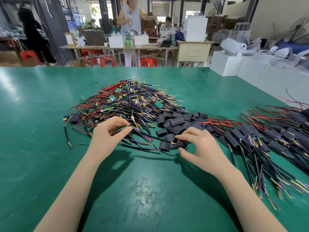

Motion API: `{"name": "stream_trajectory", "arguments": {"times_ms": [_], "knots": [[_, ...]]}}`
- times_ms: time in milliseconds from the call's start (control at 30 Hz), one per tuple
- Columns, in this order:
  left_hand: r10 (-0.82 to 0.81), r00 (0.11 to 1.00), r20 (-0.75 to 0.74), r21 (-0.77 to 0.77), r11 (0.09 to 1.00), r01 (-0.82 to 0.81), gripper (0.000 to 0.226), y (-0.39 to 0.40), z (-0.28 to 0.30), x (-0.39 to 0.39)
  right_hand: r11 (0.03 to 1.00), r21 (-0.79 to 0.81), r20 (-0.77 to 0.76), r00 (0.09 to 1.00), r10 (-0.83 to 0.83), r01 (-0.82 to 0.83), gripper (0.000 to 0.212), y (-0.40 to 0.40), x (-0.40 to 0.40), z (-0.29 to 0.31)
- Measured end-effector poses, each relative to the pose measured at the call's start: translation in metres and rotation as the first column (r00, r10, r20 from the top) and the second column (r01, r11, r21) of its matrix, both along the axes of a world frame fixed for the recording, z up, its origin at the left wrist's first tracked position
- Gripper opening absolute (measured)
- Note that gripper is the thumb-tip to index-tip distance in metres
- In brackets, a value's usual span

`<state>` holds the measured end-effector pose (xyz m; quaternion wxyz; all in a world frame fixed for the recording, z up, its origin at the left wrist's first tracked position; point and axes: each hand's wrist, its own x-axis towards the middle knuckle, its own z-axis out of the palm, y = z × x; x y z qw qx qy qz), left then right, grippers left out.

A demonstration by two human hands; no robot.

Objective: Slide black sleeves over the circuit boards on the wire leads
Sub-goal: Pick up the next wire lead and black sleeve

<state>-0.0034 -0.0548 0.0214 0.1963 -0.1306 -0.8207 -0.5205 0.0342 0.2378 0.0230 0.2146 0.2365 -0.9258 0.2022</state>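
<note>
My left hand (109,131) pinches a small green circuit board (122,128) between thumb and fingers. A black cable (150,136) runs from that board to the right. Its yellow-tipped end enters a black sleeve (181,143) that my right hand (195,143) holds by thumb and forefinger. Behind my hands lies a big heap of unsleeved wire leads with green boards (132,101). Loose black sleeves (175,122) are piled just right of it.
A row of sleeved leads (260,136) fans out at the right over the green table (41,131). One sleeved lead (74,118) lies at the heap's left. White boxes (234,64) stand past the table's far right corner. People, tables and red stools are in the background.
</note>
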Motion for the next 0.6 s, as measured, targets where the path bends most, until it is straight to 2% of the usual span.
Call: {"name": "stream_trajectory", "arguments": {"times_ms": [167, 367, 600], "knots": [[-0.074, 0.997, -0.021, -0.134, 0.988, 0.071, 0.012, 0.011, -0.002, 0.005, 0.99, 0.132, -0.015, 0.999, -0.044, 0.046, 0.029, 0.001, 0.0, 0.0], [-0.164, 0.986, -0.014, -0.222, 0.962, 0.157, 0.014, 0.03, -0.005, 0.014, 0.994, 0.109, -0.028, 0.999, -0.021, 0.024, 0.027, -0.003, 0.0, -0.001], [-0.332, 0.943, 0.014, -0.275, 0.906, 0.322, 0.024, 0.057, -0.014, 0.024, 0.992, -0.003, 0.042, 0.992, 0.123, -0.123, 0.031, -0.021, 0.007, -0.001]]}}
